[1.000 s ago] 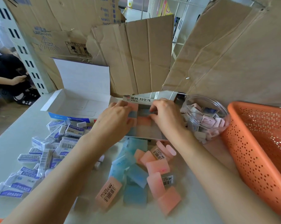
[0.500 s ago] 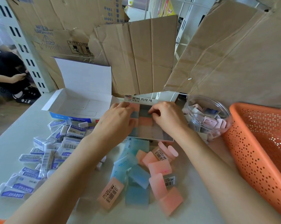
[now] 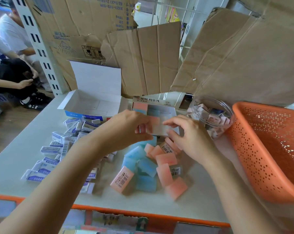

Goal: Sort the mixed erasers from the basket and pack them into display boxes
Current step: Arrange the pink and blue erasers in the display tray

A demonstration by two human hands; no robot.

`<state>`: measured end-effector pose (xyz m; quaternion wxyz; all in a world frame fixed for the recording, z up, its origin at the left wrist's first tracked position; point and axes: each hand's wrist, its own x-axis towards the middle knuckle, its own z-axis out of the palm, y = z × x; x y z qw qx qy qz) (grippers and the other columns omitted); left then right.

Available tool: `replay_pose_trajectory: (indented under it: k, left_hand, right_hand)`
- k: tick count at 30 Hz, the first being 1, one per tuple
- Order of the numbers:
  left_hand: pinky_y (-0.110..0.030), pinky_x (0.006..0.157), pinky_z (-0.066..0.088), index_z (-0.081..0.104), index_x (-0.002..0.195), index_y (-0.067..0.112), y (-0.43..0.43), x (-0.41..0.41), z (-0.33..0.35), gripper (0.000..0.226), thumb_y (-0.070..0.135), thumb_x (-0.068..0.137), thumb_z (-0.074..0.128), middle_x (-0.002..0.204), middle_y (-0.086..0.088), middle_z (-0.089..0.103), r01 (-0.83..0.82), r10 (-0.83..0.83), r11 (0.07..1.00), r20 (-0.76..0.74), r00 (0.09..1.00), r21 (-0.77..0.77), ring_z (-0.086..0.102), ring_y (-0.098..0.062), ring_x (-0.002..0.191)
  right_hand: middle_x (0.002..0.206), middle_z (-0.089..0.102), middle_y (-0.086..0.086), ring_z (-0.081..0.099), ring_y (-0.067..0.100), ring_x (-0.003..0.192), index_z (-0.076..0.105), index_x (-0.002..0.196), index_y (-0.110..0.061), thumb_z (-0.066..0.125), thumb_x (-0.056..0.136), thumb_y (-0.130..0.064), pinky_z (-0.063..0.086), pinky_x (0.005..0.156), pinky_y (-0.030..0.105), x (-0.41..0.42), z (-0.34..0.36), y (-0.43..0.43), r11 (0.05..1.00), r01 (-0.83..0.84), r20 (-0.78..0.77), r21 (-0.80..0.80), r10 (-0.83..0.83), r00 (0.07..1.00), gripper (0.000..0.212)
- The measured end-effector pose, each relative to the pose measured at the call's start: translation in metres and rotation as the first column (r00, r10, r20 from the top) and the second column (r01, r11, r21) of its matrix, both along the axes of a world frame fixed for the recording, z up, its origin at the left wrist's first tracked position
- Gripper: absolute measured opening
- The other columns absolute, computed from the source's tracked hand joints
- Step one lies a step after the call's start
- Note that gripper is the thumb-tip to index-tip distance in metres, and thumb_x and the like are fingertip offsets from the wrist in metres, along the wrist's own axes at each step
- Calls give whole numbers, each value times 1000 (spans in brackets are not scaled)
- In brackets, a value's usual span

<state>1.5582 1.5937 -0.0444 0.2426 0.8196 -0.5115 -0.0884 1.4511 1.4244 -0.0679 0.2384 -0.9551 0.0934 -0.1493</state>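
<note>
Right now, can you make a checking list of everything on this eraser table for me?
Surface: pale table, orange front edge.
Job's things: display box part-filled with pink and blue erasers; loose pink and blue erasers; white-sleeved erasers; white box, open; orange basket.
Clutter: clear tub of small erasers.
Hands: left hand curled at the display box, grip unclear; right hand relaxed, holding nothing.
Cables: nothing seen.
Surroundings: cardboard sheets behind; people sitting at left.
</note>
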Motion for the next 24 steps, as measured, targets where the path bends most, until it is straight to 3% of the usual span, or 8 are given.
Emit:
replay_pose_trajectory:
  k: [3, 9, 13, 16, 19, 21, 24]
  left_hand:
    - [-11, 69, 43, 63, 93, 26, 18, -7, -6, 20, 36, 77, 71, 80, 17, 56, -15, 21, 995, -62, 998, 97, 56, 0, 77]
    - [-8, 66, 38, 64, 99, 21, 24, -10, -18, 25, 32, 78, 71, 81, 19, 48, -35, 37, 989, -11, 999, 143, 52, -2, 78]
    - [-4, 66, 38, 61, 95, 19, 25, -9, -15, 16, 28, 83, 66, 78, 18, 53, -80, 80, 997, -54, 995, 14, 51, 7, 70]
    - [-6, 64, 39, 60, 92, 22, 21, -9, -9, 4, 22, 88, 60, 79, 13, 60, -103, 86, 987, -140, 987, -126, 54, 9, 71]
    - [-9, 58, 39, 62, 95, 24, 10, -11, -6, 9, 19, 88, 59, 73, 13, 61, -119, 51, 966, -287, 957, -228, 55, 1, 63]
    - [-8, 50, 35, 56, 94, 18, 3, -14, -6, 14, 17, 83, 65, 56, 15, 56, -182, 33, 936, -443, 896, -300, 49, 1, 50]
    - [-9, 48, 35, 50, 91, 13, -5, -18, -6, 25, 28, 77, 65, 49, 11, 56, -288, 25, 887, -584, 811, -362, 46, 0, 44]
  right_hand:
    - [102, 64, -13, 59, 2, 86, 68, 106, -20, 63, 86, -18, 41, 72, 4, -11, -6, 8, 1000, -17, -21, 14, 17, 1000, 20]
    - [97, 65, -8, 62, 10, 83, 69, 103, -19, 63, 85, -15, 50, 75, 30, -20, -15, 14, 1000, -16, 28, -24, 17, 999, 19]
    - [99, 65, -8, 62, 5, 86, 69, 102, -18, 64, 85, -13, 48, 77, 22, -21, -13, 15, 999, -41, 97, 4, 40, 994, 18]
    - [96, 66, -9, 60, 3, 86, 68, 103, -22, 67, 83, -10, 48, 76, 14, -22, -3, 23, 974, -99, 151, 202, 69, 986, 23]
    - [92, 67, -7, 63, 6, 82, 63, 100, -33, 67, 84, -14, 51, 73, 19, -20, 5, 35, 858, -119, 124, 499, 66, 990, 25]
    - [87, 66, 3, 64, 14, 75, 61, 100, -23, 66, 85, -10, 54, 67, 28, -17, 8, 39, 718, -109, 129, 688, 27, 991, 20]
    - [75, 61, 9, 61, 17, 60, 58, 100, -12, 58, 86, 4, 52, 56, 27, -15, 12, 43, 516, -70, 111, 854, -49, 993, 22]
